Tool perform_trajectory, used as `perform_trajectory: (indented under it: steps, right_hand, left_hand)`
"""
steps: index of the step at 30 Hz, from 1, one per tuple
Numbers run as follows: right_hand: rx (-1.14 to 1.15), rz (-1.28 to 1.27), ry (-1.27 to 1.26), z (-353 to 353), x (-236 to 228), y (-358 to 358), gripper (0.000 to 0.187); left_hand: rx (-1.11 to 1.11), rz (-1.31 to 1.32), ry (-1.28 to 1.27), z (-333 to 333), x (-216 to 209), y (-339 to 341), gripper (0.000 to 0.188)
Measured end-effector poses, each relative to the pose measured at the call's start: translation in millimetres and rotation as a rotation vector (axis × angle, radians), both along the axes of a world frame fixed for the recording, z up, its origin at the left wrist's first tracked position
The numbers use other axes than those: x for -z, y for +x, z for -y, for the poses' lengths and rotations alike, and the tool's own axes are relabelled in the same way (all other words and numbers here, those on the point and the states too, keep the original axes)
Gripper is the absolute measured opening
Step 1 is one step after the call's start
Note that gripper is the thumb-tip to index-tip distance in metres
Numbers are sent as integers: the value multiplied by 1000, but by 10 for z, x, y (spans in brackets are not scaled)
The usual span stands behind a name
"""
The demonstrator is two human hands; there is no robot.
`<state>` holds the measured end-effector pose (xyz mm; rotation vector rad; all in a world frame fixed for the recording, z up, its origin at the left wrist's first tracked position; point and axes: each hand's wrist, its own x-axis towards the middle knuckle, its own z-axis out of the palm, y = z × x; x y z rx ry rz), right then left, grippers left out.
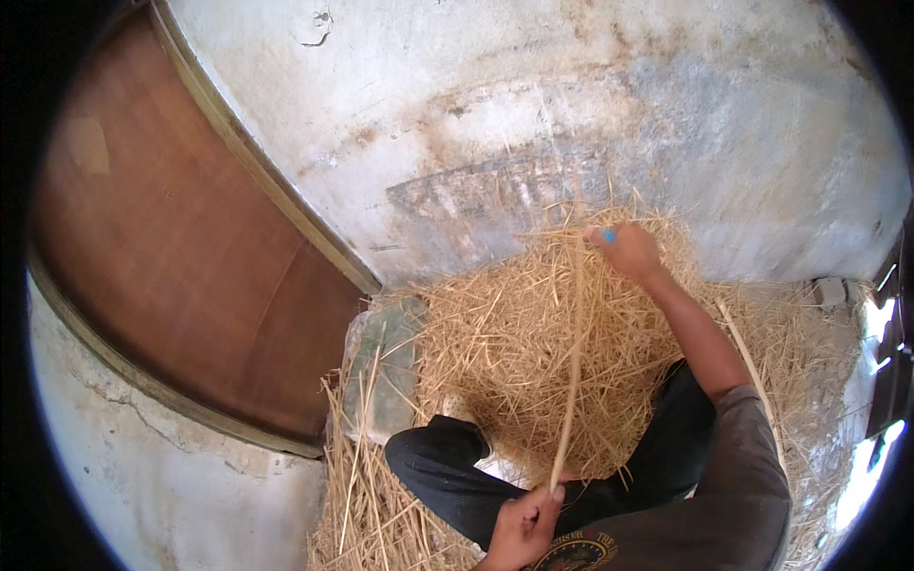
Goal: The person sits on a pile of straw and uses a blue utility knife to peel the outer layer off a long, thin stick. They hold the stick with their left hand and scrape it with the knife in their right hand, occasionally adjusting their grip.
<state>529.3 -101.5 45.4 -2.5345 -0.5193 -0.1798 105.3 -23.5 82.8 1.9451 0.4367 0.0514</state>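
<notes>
A long, thin straw rope (pixel 574 366) runs up and down the middle of the view, pulled fairly straight. Close to my body, my left hand (pixel 526 526) grips its lower end in closed fingers. My right hand (pixel 630 252) is stretched out toward the wall and closed around the upper end, where loose stalks stick out to the left. Something blue shows on a finger of that hand. Beneath the rope lies a large heap of loose dry straw (pixel 486 328), between and beyond my bent legs (pixel 466 485).
A stained, whitewashed wall (pixel 533 114) rises just behind the heap. At left stand a brown door panel (pixel 190 219) in a wooden frame and a flat grey-green stone block (pixel 386 366). More straw stalks (pixel 381 504) lie at lower left. A pale pole (pixel 747 352) is beside my right arm.
</notes>
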Motion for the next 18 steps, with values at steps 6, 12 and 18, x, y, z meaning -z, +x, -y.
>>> perform_trajectory:
  steps: [6,12,18]
  right_hand:
    - [442,165,338,679,-51,1011,91]
    - [-421,193,97,-29,140,-925,64]
    - [-638,234,-32,-286,-84,-1439,64]
  left_hand:
    - [-35,274,-243,-73,221,-216,27]
    - [-253,84,-508,-630,238,526,31]
    - [-262,97,-465,-518,19,827,30]
